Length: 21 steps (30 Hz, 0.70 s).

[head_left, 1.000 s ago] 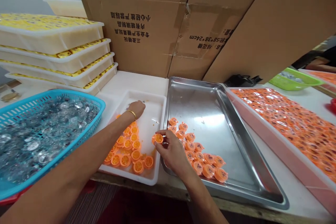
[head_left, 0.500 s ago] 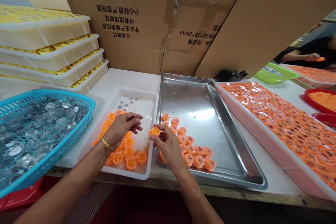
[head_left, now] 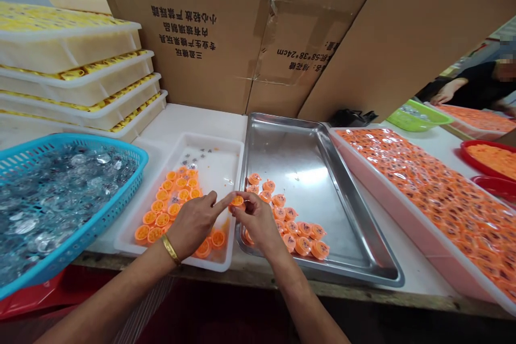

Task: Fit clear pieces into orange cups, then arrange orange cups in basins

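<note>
My right hand (head_left: 258,221) pinches a small orange jelly cup (head_left: 237,202) over the gap between the white tray (head_left: 209,142) and the steel tray (head_left: 355,215). My left hand (head_left: 193,224), with a gold bracelet on the wrist, has its fingers bunched and its fingertips pressed onto the top of that same cup. Open orange cups (head_left: 169,208) lie in rows in the white tray below my left hand. Sealed orange cups (head_left: 296,231) lie in the near left corner of the steel tray, beside my right hand.
A blue basket (head_left: 100,215) of clear plastic pieces stands at the left. Stacked white trays (head_left: 80,80) with yellow items sit behind it. A pink tray (head_left: 423,188) full of sealed orange cups is at the right. Cardboard boxes (head_left: 242,32) wall the back. Another person (head_left: 479,83) works at far right.
My left hand drew back from the far end of the white tray and came to the cup in my right hand, now touching its top. The right hand stayed nearly still.
</note>
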Motion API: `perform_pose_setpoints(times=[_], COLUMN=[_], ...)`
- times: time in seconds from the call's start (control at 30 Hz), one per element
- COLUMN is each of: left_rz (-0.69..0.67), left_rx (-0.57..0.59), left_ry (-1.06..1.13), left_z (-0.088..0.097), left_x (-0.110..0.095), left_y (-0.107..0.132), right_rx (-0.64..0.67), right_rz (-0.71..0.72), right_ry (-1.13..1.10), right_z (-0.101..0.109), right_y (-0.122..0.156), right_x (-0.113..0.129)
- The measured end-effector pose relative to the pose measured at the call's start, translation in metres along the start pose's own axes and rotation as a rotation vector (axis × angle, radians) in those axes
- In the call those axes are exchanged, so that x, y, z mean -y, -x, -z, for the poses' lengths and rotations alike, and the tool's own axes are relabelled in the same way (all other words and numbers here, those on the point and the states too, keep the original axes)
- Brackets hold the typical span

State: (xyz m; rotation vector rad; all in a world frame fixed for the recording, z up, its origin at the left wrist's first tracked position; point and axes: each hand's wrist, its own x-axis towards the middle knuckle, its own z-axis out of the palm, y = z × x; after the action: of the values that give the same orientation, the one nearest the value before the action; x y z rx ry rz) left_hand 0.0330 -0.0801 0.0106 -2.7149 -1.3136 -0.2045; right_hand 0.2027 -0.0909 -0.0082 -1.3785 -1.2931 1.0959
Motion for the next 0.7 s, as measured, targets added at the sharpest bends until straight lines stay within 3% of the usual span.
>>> perform_pose_setpoints(times=[0.17, 0.33, 0.5, 0.6, 0.7], left_rz=[0.121, -0.007, 0.146, 0.218, 0.311], left_rx=[0.015, 0.042, 0.038, -0.049, -0.101], left_ry=[-0.018, -0.023, 0.008, 0.239, 0.650], left_z=[-0.0044, 0.0000, -0.0042, -0.0040, -0.0001], left_x=[0.0093, 0.0025, 0.0102, 0.0115, 0.0093], left_y=[0.0012, -0.0021, -0.0024, -0.0031, -0.0063], right_rx=[0.010, 0.003, 0.060, 0.036, 0.064], right_rz=[-0.006, -0.035, -0.086, -0.058, -0.025], right_ry=[0.069, -0.021, -0.205, -0.233, -0.203], right_z=[0.0012, -0.0010, -0.0021, -0.0024, -0.0052], right_y=[-0.0008, -0.0004, 0.0000, -0.0001, 0.0014], right_x=[-0.0010, -0.0056, -0.0067, -0.0080, -0.0088])
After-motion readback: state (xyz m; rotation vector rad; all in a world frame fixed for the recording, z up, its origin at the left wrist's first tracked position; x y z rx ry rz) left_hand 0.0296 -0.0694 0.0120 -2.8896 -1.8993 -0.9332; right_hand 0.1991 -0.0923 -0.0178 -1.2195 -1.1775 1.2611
